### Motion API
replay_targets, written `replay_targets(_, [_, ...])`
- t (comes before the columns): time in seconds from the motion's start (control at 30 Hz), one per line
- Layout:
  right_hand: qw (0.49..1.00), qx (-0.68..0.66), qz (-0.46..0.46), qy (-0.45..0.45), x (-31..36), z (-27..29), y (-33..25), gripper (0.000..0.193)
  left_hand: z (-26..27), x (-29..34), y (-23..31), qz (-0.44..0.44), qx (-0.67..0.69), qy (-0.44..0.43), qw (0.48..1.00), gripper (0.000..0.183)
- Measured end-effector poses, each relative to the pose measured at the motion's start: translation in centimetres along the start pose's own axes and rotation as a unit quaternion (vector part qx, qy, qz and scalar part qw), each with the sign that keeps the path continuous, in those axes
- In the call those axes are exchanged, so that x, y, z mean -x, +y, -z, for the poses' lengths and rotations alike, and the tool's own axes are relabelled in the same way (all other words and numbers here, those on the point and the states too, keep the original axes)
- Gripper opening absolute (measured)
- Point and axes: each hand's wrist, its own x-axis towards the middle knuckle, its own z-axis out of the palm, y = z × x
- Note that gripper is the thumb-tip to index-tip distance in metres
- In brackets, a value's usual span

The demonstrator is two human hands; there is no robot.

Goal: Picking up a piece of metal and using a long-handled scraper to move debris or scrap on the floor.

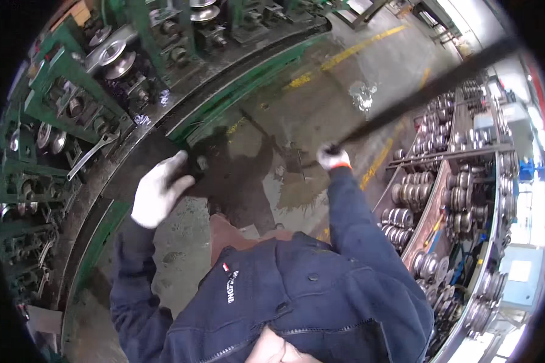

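Note:
My right hand [333, 157], in a white glove with an orange cuff, is closed round the lower end of a long dark bar [433, 89]. From my fist the bar slants up to the upper right, out over the floor and the shelving. My left hand [159, 190], also in a white glove, is raised by the edge of the green machine [248, 85]. Its thumb stands apart from the fingers, and nothing shows in it. A metal wrench [94, 155] lies on the machine bed just left of that hand.
Green stands with shiny metal rollers [120, 63] line the machine on the left. To the right, a rack [431, 212] carries many metal rollers. Yellow lines [378, 162] mark the stained floor [306, 130]. A light blue cabinet [522, 275] stands beyond the rack.

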Motion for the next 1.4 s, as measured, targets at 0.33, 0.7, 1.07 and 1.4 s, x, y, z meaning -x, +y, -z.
replay_targets(0.33, [0.991,-0.013,-0.097,0.096,7.7,13.8,10.2,0.016,-5.8,9.4,29.6,-0.017,-0.529,-0.07,0.846,0.068])
replay_targets(0.7, [0.963,0.173,-0.088,0.186,15.2,33.5,11.8,0.014,-12.8,19.8,32.2,0.268,-0.474,-0.268,0.794,0.065])
replay_targets(1.07, [0.931,0.229,-0.211,0.19,18.3,47.7,7.2,0.014,-21.6,54.9,31.8,0.76,0.064,-0.097,0.639,0.038])
replay_targets(1.4, [0.863,0.311,-0.319,0.238,18.8,46.9,-7.1,0.018,-37.2,40.4,49.4,0.692,-0.172,-0.386,0.585,0.048])
